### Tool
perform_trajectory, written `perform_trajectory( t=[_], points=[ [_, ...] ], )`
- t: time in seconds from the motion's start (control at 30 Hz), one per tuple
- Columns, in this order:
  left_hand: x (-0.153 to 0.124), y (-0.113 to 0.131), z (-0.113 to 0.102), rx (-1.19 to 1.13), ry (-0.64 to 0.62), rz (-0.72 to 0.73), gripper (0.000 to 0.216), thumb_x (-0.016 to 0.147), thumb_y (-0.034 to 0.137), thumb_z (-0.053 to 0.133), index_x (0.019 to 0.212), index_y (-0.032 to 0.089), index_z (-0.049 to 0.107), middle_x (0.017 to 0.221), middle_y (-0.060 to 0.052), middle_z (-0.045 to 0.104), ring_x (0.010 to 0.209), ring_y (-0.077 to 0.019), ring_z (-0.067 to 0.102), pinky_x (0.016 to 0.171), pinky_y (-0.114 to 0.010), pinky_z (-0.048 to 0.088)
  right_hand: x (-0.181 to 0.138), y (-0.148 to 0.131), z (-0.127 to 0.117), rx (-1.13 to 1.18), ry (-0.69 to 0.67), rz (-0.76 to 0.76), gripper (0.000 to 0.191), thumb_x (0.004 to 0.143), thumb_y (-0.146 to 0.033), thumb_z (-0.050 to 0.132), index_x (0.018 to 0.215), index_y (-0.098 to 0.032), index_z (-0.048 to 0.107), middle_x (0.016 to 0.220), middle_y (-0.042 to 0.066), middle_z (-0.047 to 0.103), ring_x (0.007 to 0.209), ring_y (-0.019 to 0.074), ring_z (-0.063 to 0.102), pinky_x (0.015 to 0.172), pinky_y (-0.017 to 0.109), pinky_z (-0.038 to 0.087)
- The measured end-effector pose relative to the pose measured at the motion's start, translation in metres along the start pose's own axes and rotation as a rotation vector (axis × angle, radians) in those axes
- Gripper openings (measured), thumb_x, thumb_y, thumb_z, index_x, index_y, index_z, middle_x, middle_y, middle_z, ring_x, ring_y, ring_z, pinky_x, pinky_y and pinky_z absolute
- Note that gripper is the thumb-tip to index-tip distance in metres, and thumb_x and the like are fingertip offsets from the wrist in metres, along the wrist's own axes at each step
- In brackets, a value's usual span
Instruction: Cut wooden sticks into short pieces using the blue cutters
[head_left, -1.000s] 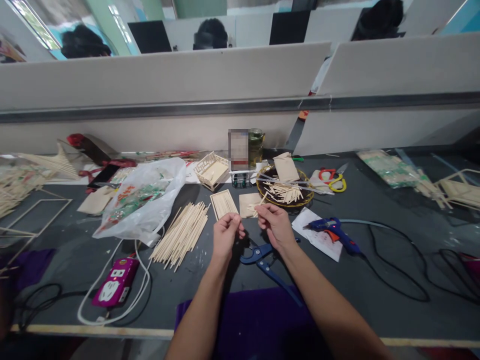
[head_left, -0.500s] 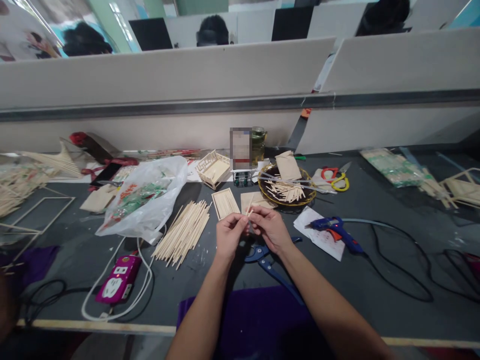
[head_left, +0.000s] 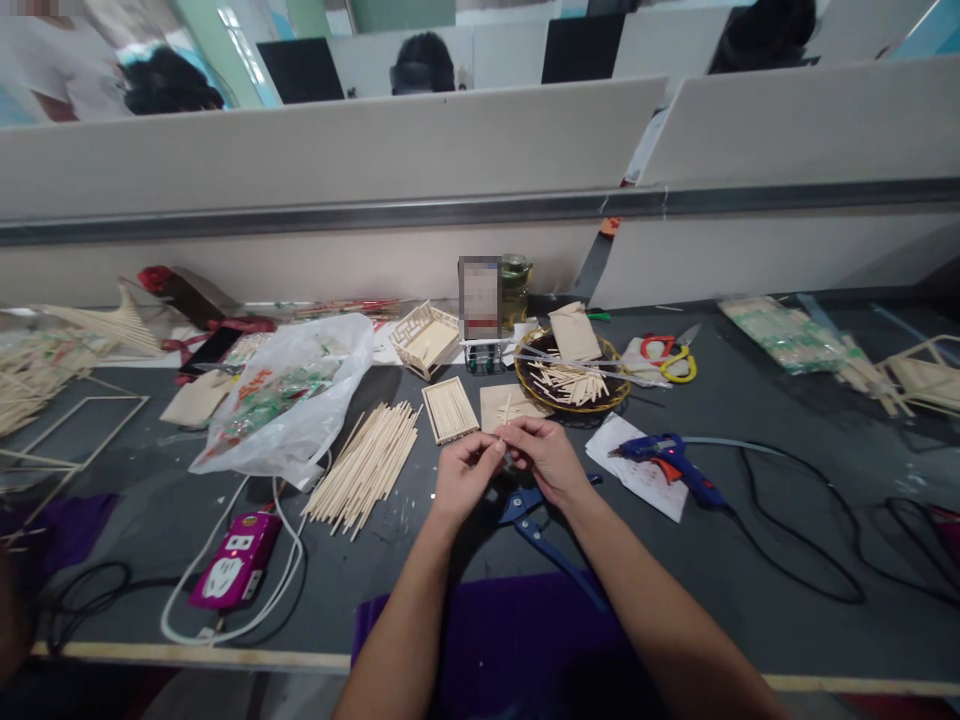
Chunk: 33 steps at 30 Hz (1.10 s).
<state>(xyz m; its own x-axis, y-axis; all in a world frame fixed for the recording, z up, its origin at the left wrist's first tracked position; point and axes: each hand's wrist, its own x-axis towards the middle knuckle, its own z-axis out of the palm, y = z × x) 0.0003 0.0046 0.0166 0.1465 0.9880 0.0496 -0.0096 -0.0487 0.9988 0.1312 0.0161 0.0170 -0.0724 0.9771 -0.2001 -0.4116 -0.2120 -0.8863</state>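
My left hand (head_left: 465,478) and my right hand (head_left: 545,456) meet over the middle of the dark table, fingertips pinched together on small thin wooden sticks that are mostly hidden by the fingers. Blue-handled cutters (head_left: 541,527) lie on the table just under and in front of my hands. Just beyond my fingers lie a small slatted wooden panel (head_left: 449,409) and a flat wooden piece (head_left: 508,404). A bundle of long wooden sticks (head_left: 367,463) lies to the left of my left hand.
A blue glue gun (head_left: 670,459) rests on white paper at the right, its black cord trailing off. A round basket (head_left: 573,374) holds short sticks. A plastic bag (head_left: 289,393), a pink power strip (head_left: 232,558), scissors (head_left: 671,357) and a small wooden tray model (head_left: 424,338) surround the spot. Partition boards stand behind.
My hands, apart a second ago, have come together so that the fingertips touch. The short stick held upright half a second ago is now covered by the fingers.
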Motion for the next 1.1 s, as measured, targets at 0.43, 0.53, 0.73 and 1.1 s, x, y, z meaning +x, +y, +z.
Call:
perform_trajectory(
  t=[0.43, 0.53, 0.73, 1.1],
  points=[
    [-0.003, 0.001, 0.005, -0.082, 0.022, 0.054, 0.024, 0.073, 0.038, 0.070, 0.068, 0.016, 0.067, 0.056, 0.000, 0.060, 0.052, -0.0104, 0.051, 0.055, -0.022, 0.043, -0.005, -0.007, 0.005, 0.212, -0.039, 0.134, 0.028, 0.052, -0.033, 0.085, 0.061, -0.014, 0.065, 0.051, -0.005, 0.050, 0.045, 0.0029, 0.036, 0.037, 0.014, 0.027],
    [-0.003, 0.000, 0.005, -0.076, 0.043, 0.043, 0.026, 0.073, 0.041, 0.070, 0.068, 0.016, 0.067, 0.056, 0.000, 0.060, 0.052, -0.0109, 0.052, 0.055, -0.023, 0.043, -0.007, -0.008, 0.007, 0.165, -0.039, 0.088, 0.029, 0.054, -0.034, 0.084, 0.058, -0.015, 0.062, 0.051, -0.005, 0.051, 0.044, 0.0031, 0.036, 0.037, 0.015, 0.026],
    [-0.002, -0.001, 0.004, -0.097, 0.047, 0.008, 0.026, 0.071, 0.042, 0.071, 0.072, 0.016, 0.069, 0.062, -0.002, 0.064, 0.053, -0.0114, 0.053, 0.054, -0.023, 0.045, -0.008, -0.002, 0.007, 0.019, 0.029, -0.187, 0.026, 0.063, -0.035, 0.079, 0.057, -0.017, 0.061, 0.051, -0.005, 0.049, 0.042, 0.0046, 0.036, 0.040, 0.020, 0.026],
    [-0.003, 0.001, 0.004, -0.073, 0.104, 0.023, 0.026, 0.070, 0.041, 0.072, 0.071, 0.015, 0.071, 0.060, -0.003, 0.065, 0.054, -0.0116, 0.054, 0.054, -0.022, 0.045, -0.007, -0.001, 0.008, 0.004, 0.015, -0.173, 0.026, 0.064, -0.036, 0.078, 0.057, -0.017, 0.061, 0.054, -0.004, 0.052, 0.043, 0.0054, 0.036, 0.041, 0.021, 0.026]
  ],
)
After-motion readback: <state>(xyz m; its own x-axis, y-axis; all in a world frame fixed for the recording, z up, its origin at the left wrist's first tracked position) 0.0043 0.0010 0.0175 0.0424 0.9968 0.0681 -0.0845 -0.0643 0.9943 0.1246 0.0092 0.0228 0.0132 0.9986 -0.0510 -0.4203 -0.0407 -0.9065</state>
